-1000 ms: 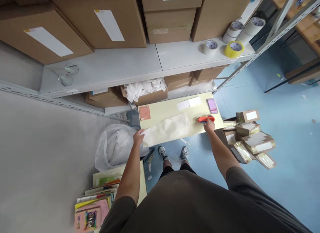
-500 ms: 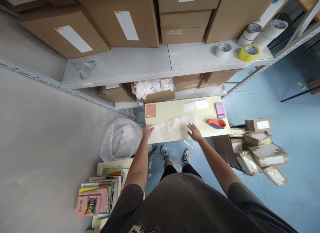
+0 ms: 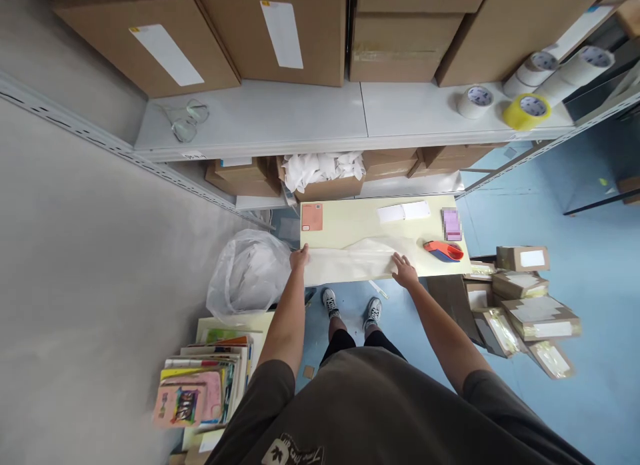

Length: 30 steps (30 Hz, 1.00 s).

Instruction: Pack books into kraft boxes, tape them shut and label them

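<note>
A long whitish translucent sheet (image 3: 350, 260) lies along the front of the pale yellow table (image 3: 345, 215). At its left end my left hand (image 3: 300, 257) is closed on the sheet's edge. Near its right end my right hand (image 3: 404, 270) rests on it, fingers apart. Behind the sheet are an orange-pink card (image 3: 313, 217) at the left and white paper strips (image 3: 403, 212). To the right of my right hand lie a red and blue tool (image 3: 444, 251) and a purple packet (image 3: 451, 224).
A plastic bag (image 3: 247, 272) of white scraps stands left of the table, above stacked books (image 3: 200, 392). Small cardboard boxes (image 3: 540, 317) are on the floor at right. Shelving (image 3: 300, 115) behind holds large boxes, glasses (image 3: 186, 120) and tape rolls (image 3: 527, 112).
My right hand has come down onto the sheet, further right. The sheet now lies straighter along its front, with a raised fold. The view has shifted slightly.
</note>
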Available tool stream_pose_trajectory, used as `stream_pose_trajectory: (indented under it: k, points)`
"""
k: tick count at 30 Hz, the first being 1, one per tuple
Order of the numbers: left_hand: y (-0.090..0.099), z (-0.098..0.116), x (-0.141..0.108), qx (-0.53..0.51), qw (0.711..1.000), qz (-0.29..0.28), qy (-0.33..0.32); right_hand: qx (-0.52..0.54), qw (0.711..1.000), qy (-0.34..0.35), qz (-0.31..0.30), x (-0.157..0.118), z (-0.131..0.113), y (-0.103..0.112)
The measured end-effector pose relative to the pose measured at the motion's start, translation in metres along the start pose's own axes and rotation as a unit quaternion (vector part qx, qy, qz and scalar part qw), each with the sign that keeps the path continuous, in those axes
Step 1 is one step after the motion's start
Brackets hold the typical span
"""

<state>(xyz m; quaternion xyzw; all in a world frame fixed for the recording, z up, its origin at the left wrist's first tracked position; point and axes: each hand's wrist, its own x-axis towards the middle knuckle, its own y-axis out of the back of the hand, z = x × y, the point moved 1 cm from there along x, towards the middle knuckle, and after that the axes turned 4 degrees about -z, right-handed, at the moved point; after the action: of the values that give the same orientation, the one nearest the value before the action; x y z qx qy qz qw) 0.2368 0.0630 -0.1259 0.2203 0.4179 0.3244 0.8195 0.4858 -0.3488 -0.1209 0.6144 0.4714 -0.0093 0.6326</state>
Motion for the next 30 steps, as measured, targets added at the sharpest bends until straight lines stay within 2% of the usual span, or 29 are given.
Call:
stream_pose_trajectory:
  k: [4,6,8,10,12,14,18,21,24,26,30]
  points:
    - [-0.005,0.005,-0.003,-0.021,0.997,0.062,0.029,0.007,1.000,-0.003,-0.010,0.002,-0.003,0.002]
    - [-0.008,0.010,-0.010,-0.026,0.993,0.111,0.007,0.014,1.000,-0.003,-0.005,0.004,-0.005,0.003]
    - [-0.010,0.015,-0.018,-0.008,0.989,0.140,-0.050,0.024,1.000,-0.006,0.001,0.005,-0.006,0.003]
    - [-0.015,0.018,-0.025,0.035,0.985,0.116,-0.124,0.036,0.999,-0.013,0.004,0.007,-0.007,0.004]
    - [-0.019,0.017,-0.029,0.084,0.981,0.066,-0.162,0.049,0.999,-0.018,0.008,0.009,-0.007,0.004]
    - [-0.023,0.012,-0.030,0.119,0.979,0.034,-0.162,0.060,0.998,-0.018,0.017,0.009,-0.006,0.003]
    - [-0.028,0.002,-0.026,0.142,0.977,0.007,-0.156,0.079,0.996,-0.010,0.041,0.009,-0.007,0.006]
    - [-0.030,-0.001,-0.022,0.149,0.977,-0.004,-0.153,0.089,0.990,-0.026,0.105,0.017,-0.012,0.018]
    - [-0.029,0.001,-0.018,0.150,0.977,-0.008,-0.153,0.090,0.982,-0.034,0.163,0.035,-0.019,0.038]
    - [-0.026,0.004,-0.016,0.146,0.978,-0.014,-0.150,0.094,0.983,-0.032,0.152,0.052,-0.022,0.052]
    - [-0.016,0.014,-0.019,0.126,0.982,0.003,-0.142,0.084,0.992,-0.047,0.084,0.081,-0.024,0.073]
